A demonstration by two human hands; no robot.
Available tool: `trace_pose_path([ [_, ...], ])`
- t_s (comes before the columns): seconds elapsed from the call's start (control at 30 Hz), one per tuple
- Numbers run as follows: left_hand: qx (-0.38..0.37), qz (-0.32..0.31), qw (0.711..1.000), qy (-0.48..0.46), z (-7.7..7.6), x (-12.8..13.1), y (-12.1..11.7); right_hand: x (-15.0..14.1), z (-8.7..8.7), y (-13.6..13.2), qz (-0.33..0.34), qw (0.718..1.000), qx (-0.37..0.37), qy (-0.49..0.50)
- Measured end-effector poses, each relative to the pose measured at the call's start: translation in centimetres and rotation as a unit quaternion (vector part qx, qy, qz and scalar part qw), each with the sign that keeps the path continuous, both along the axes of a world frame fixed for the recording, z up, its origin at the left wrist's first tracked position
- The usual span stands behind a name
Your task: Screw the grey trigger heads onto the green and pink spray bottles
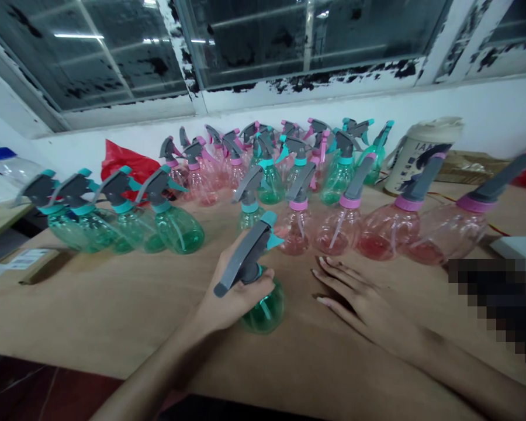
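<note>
My left hand is wrapped round the neck of a green spray bottle with a grey trigger head; the bottle stands on the wooden table. My right hand lies flat on the table just right of that bottle, fingers stretched out and holding nothing. Directly behind both hands is a row of pink spray bottles.
Several green bottles stand in a row at the left, and many more pink and green ones crowd the back. A white container and a red bag sit near the wall. A cardboard box lies at the left edge.
</note>
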State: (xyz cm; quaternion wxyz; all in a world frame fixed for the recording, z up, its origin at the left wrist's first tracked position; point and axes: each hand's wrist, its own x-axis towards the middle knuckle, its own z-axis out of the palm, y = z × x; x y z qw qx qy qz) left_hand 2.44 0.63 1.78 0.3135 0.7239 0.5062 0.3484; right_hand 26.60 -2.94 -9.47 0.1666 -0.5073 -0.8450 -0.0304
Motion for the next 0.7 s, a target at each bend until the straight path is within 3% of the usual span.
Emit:
trace_pose_path([
  [0.7,0.001,-0.065,0.997,-0.046,-0.20,-0.14,0.21,0.13,-0.02,0.02,0.007,0.999,-0.010,0.051],
])
